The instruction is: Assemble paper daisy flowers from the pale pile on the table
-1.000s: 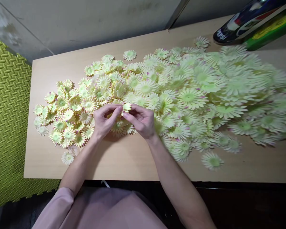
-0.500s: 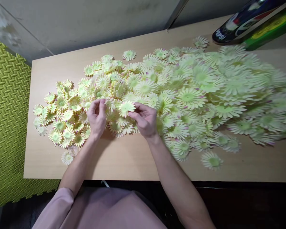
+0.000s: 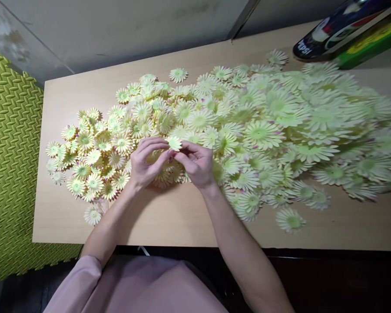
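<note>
A pale yellow-green artificial flower head (image 3: 174, 143) is held up between my two hands, its petals facing upward. My right hand (image 3: 197, 163) pinches it at the right edge with thumb and fingers. From the left, my left hand (image 3: 149, 161) closes thumb and fingertips at the flower's lower left edge. The fingertips of both hands nearly meet there, and part of the flower is hidden behind them. Under and around the hands spreads a large heap of similar flower heads (image 3: 260, 134), some with purple petal tips.
The light wooden table (image 3: 169, 217) stands against a grey wall (image 3: 117, 30). A Pepsi bottle (image 3: 329, 37) and a green box (image 3: 366, 45) are at the back right. Yellow-green foam matting (image 3: 13, 174) borders the left side. One loose flower head (image 3: 289, 220) lies near the front.
My left hand has moved right from the heap to the flower head and closed at its edge. My right hand has stayed almost in place, still pinching the flower head.
</note>
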### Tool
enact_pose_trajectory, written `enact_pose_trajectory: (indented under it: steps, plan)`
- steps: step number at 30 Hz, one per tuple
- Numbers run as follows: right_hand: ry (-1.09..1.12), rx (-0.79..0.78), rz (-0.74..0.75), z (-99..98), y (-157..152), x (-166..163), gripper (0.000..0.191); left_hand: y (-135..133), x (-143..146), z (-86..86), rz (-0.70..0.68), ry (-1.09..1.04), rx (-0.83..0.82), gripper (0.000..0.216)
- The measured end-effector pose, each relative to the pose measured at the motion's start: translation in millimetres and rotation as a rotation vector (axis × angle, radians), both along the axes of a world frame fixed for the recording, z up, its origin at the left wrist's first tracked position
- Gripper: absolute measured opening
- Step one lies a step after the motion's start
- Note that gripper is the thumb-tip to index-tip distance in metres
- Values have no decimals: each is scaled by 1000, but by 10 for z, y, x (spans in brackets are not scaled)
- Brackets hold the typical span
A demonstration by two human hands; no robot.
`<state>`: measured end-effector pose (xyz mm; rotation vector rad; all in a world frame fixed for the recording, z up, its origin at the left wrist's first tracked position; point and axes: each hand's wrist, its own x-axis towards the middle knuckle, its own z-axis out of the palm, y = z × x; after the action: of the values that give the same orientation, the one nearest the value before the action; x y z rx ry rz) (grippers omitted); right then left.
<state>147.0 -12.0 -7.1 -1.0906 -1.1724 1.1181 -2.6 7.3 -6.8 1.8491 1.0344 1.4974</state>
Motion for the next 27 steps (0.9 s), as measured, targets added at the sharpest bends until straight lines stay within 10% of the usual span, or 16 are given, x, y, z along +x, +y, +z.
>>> enact_pose_trajectory:
  steps: [17,22,27]
  plan:
    - [-27,32,-43,-22,3,21,11,-8,-63,5,212,-251,-276,21]
    - [4,15,-122,-29,17,10,13,52,-76,-41,354,-263,-109,18]
    - [-7,-9,-79,-45,12,8,10,44,-42,-40,184,-50,120,12]
